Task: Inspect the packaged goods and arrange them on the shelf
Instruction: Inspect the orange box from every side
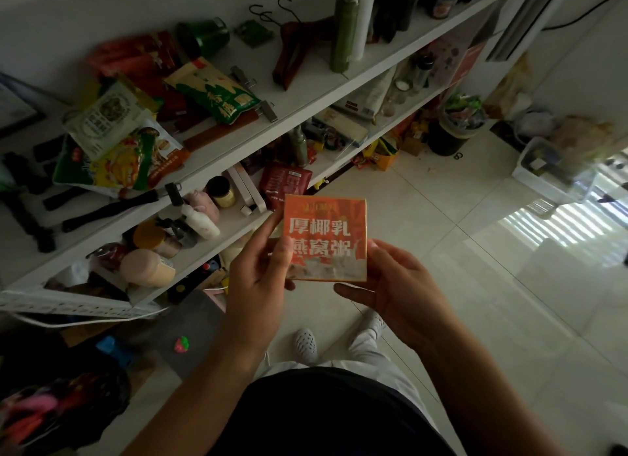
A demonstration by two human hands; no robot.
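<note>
Both hands hold a flat orange box (326, 224) in the air, in front of the shelf (384, 56) and above the tiled floor (475, 268), touching neither. Its printed face with large white characters is turned up toward the camera, and it stands upright with a slight tilt.

The left hand (253, 285) grips the box's lower left corner. Its thumb (283, 251) is pressed on the printed face and its fingers are curled behind the box, out of sight. The right hand (394, 285) grips the lower right corner, with its fingers (377, 248) clamped against the right edge and the thumb lying under the bottom edge.

On the shelf's top board, toward its left end, lies a loose pile of snack bags (119, 149), with a green-and-yellow pouch (217, 92) leaning just beside it. Farther along the board lie wooden hangers (292, 47), and a green bottle (345, 30) stands near the front edge.

On the board below, a dark red pouch (285, 187) stands at the front edge, just behind the box as seen from here. A jar (222, 192) with a dark lid stands to its left.

The person's white shoes (306, 345) are on the floor below the box. A black bin (448, 132) stands by the shelf's far end
</note>
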